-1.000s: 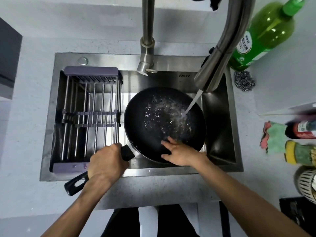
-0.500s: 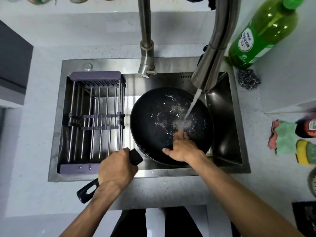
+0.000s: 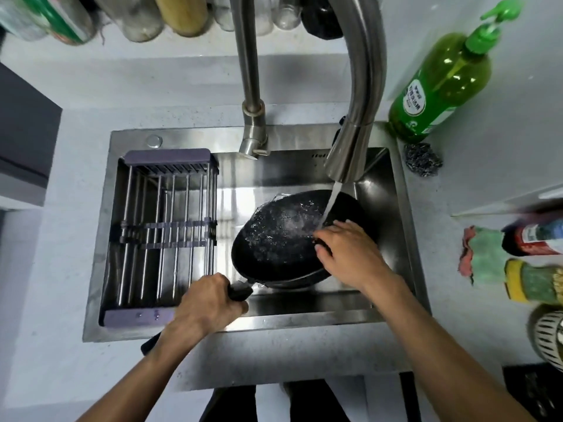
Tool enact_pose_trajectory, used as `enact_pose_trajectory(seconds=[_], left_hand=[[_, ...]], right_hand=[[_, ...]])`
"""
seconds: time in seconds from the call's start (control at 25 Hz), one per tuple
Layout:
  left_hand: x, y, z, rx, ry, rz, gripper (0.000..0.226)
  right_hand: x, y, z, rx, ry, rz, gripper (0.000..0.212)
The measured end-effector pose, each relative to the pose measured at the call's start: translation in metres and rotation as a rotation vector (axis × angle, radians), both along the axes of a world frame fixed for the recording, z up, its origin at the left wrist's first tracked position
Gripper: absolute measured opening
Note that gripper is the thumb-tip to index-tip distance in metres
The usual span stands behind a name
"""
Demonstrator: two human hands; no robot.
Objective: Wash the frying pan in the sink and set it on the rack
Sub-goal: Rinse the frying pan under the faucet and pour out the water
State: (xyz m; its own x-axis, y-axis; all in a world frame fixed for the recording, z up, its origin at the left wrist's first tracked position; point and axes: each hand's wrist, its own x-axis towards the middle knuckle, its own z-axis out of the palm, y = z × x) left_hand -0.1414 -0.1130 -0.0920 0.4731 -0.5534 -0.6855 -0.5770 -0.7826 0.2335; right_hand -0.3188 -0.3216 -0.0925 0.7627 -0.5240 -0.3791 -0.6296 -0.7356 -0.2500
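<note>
Pan orientation governs the transfer. Frying pan sits tilted in the sink under running water, handle running near-left into the left hand, fingers curled round it. Right hand presses loosely spread fingers on the right rim. Rack lies just left, nearer the left hand.

Home kitchen. Steel sink set in pale counter, tap running. Green dish-soap bottle and steel scourer far right; drying rack left.
</note>
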Motion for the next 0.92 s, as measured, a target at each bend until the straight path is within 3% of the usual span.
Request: enact_pose_trajectory(seconds=[0.12,0.36,0.44,0.64,0.76,0.92], left_hand=[[-0.006,0.000,-0.002,0.008,0.230,0.130,0.038],[-0.005,-0.015,0.010,-0.019,0.619,0.286,0.040],[-0.007,-0.025,0.008,-0.041,0.643,0.306,0.039],[-0.015,-0.025,-0.014,-0.146,0.221,0.125,0.033],[-0.023,-0.024,-0.027,-0.130,-0.156,0.003,0.042],[-0.032,-0.029,-0.050,-0.079,-0.275,-0.054,0.045]], right_hand=[[-0.028,0.001,0.021,-0.029,-0.249,-0.102,0.048],[-0.032,-0.001,0.011,0.415,-0.446,-0.579,0.053],[-0.034,-0.003,0.007,0.469,-0.465,-0.663,0.050],[-0.047,-0.008,0.000,0.469,-0.379,-0.755,0.045],[-0.052,-0.007,-0.001,0.448,-0.352,-0.799,0.048],[-0.040,-0.010,0.016,0.440,-0.514,-0.849,0.061]])
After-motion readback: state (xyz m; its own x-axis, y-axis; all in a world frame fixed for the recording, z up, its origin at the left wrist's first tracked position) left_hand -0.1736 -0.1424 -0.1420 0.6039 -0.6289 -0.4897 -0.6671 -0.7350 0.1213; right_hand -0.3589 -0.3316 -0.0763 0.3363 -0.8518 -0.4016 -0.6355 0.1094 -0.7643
